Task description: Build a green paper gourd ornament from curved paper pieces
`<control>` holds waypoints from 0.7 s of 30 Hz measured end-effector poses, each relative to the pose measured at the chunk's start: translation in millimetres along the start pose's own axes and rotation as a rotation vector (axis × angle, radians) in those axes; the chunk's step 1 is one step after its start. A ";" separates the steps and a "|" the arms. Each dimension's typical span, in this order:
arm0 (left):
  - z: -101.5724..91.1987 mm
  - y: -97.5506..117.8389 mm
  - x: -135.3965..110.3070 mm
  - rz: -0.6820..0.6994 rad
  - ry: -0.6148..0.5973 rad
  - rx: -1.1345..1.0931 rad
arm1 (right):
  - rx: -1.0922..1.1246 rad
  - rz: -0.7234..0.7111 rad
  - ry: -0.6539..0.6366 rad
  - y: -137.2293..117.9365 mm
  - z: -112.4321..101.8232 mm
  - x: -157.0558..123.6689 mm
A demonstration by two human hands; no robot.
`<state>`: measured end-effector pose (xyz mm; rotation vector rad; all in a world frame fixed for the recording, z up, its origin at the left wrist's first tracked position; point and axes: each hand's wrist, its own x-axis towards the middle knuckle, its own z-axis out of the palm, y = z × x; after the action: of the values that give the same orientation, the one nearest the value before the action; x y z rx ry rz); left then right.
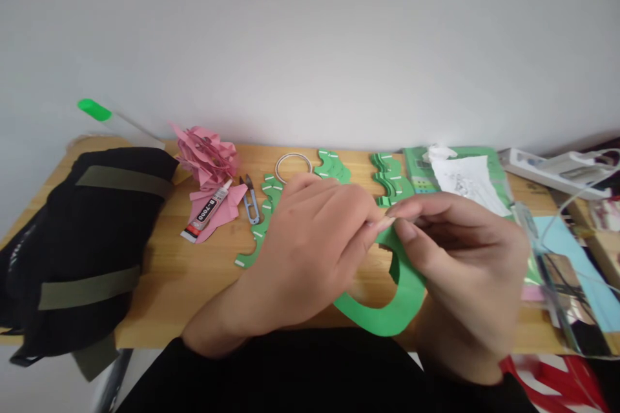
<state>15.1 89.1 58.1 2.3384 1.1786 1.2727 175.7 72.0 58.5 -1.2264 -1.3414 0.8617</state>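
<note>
My left hand [314, 248] and my right hand [462, 268] meet in front of me above the wooden table, fingertips nearly touching. Between finger and thumb, my right hand pinches the upper end of a flat green curved cutout [382, 321], which looks like paper or thin foam. It hangs below the hands in a hooked loop. My left fingers are closed at the same end, where a small pale strip [385, 222] shows between the fingertips. Just what the left fingertips grip is partly hidden. Behind lie similar green wavy pieces [332, 164] with white strips, and a green stack [391, 179].
On the wooden table [169, 271] are a black bag [97, 226], crumpled pink paper [206, 155], a glue tube [206, 211], thread snips [250, 200] and a metal ring [293, 156]. Rightward lie a white paper sheet [467, 184] and a power strip [557, 171]. A wall stands behind.
</note>
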 end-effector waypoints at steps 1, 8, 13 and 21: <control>-0.1 -0.1 0.0 -0.001 -0.003 0.000 | 0.002 -0.004 -0.001 0.3 -0.5 -0.1; -0.3 -0.2 0.3 -0.011 0.005 0.003 | 0.029 -0.037 -0.077 5.8 -6.3 1.1; 0.3 -0.6 0.4 -0.002 0.012 0.022 | 0.055 -0.059 -0.099 5.6 -5.5 2.0; 0.0 1.4 0.2 -0.021 0.012 0.028 | 0.053 -0.061 -0.103 4.8 -5.0 1.5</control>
<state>15.9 88.4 58.9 2.3348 1.2289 1.2733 181.6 73.7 55.0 -1.1072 -1.4217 0.9220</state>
